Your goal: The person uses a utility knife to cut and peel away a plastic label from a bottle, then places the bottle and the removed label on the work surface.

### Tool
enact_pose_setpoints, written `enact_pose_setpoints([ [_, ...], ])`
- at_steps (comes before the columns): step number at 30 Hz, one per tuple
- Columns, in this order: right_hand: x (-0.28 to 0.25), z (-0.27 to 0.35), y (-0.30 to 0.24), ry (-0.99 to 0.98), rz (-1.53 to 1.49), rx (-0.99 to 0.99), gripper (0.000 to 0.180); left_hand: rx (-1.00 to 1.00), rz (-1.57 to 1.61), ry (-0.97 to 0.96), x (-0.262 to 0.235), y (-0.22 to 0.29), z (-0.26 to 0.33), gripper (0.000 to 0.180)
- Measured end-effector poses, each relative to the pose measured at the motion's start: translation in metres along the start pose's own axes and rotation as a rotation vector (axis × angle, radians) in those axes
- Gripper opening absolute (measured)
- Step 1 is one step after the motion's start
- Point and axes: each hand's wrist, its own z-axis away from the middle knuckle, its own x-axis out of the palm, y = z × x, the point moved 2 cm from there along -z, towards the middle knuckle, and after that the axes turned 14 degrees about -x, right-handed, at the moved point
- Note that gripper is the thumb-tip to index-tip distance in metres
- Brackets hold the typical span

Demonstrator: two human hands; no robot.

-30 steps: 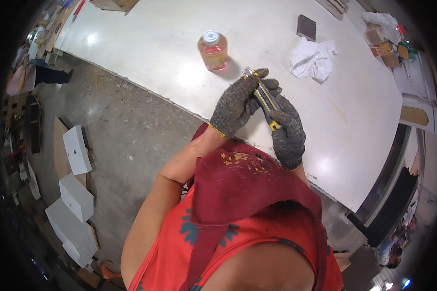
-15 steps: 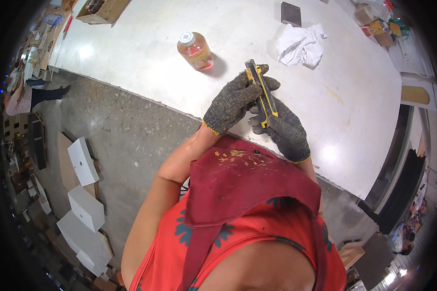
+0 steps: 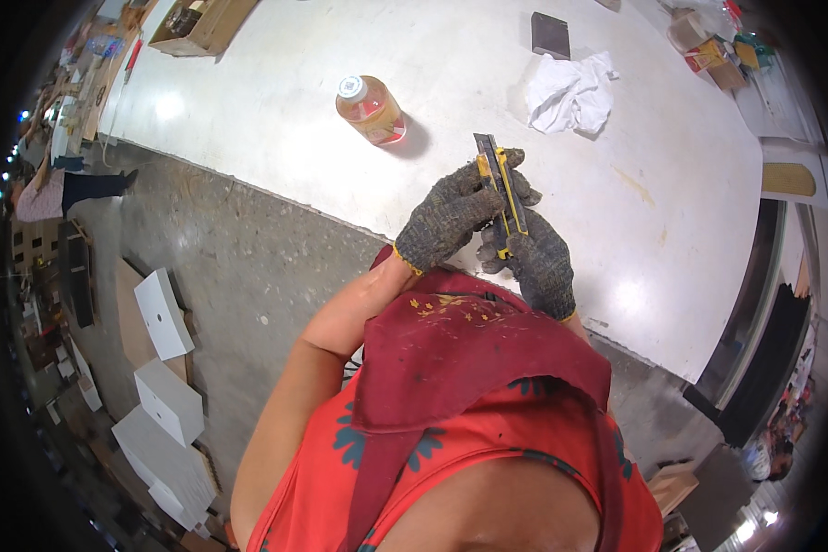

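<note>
Both hands wear dark knitted work gloves with yellow cuffs. Between them, over the table's near edge, is a yellow and black utility knife (image 3: 504, 195), tilted with its dark end pointing away from me. My left hand (image 3: 446, 219) closes on its far part, fingers wrapped across it. Lower down, my right hand (image 3: 545, 267) grips the near end from the right, its thumb against the yellow body. The gloves partly hide the knife, and whether a blade is out is too small to tell.
On the white table (image 3: 653, 267) stand a capped bottle of reddish liquid (image 3: 373, 112), crumpled white paper (image 3: 570, 92), a dark block (image 3: 550, 35) and an open cardboard box (image 3: 213, 35). White panels (image 3: 164, 315) lie on the floor at left. Another person (image 3: 41, 198) is far left.
Both hands and the knife have shifted slightly toward me, and the knife stands a little more upright in view. The grip looks much the same.
</note>
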Motion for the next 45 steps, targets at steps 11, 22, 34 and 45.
enact_pose_setpoints([
  [11, 0.004, -0.006, -0.005, 0.127, -0.171, 0.185, 0.031, -0.075, -0.133, 0.010, 0.001, -0.010, 0.002, 0.054],
  [22, 0.004, -0.004, 0.006, 0.164, -0.251, 0.241, 0.038, -0.183, -0.221, 0.069, 0.006, -0.018, 0.007, 0.050],
  [34, -0.014, -0.027, -0.008, -0.037, 0.182, 0.080, 0.040, 0.117, -0.865, 0.330, -0.022, -0.032, -0.004, 0.054],
  [45, -0.057, -0.004, 0.025, -0.029, -0.341, -0.057, 0.052, 0.594, -0.841, 1.067, -0.164, 0.012, 0.020, 0.120],
])
